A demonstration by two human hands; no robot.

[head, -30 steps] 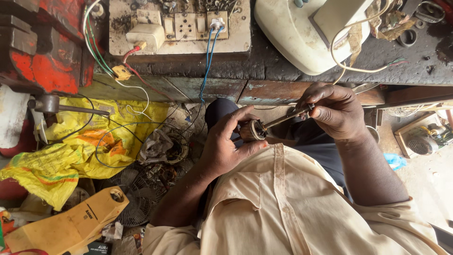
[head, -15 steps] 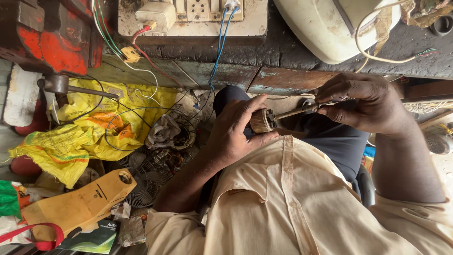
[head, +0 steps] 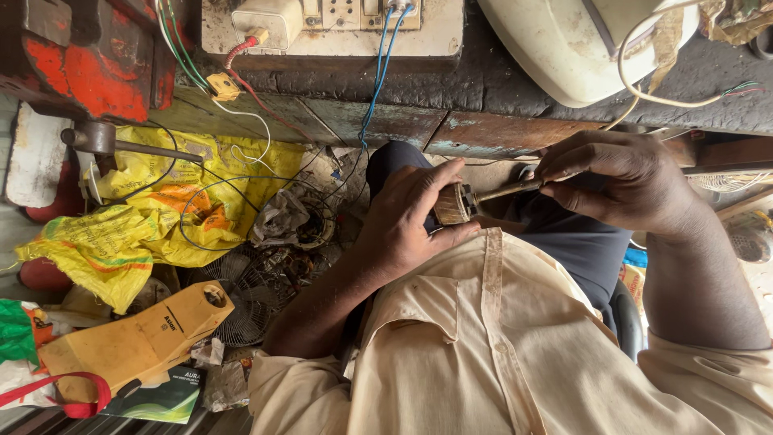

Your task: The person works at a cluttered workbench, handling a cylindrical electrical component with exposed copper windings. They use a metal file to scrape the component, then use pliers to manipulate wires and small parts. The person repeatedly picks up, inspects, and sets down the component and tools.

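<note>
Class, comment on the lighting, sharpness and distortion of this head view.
Head view: soft, even daylight with no glare; the left hand and small cylindrical part are sharp; the right hand is slightly soft; the workbench edge bows from wide-angle distortion.

Both hands [head: 411, 217] slightly lower now

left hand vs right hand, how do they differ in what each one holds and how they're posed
The left hand wraps its fingers and thumb around a small, round, brownish part, cupping it; the right hand pinches a thin metal tool between its fingertips. The left hand sits lower, near the cream shirt; the right hand is higher, by the workbench edge. Both are bare and meet where the tool's tip touches the part.
</note>
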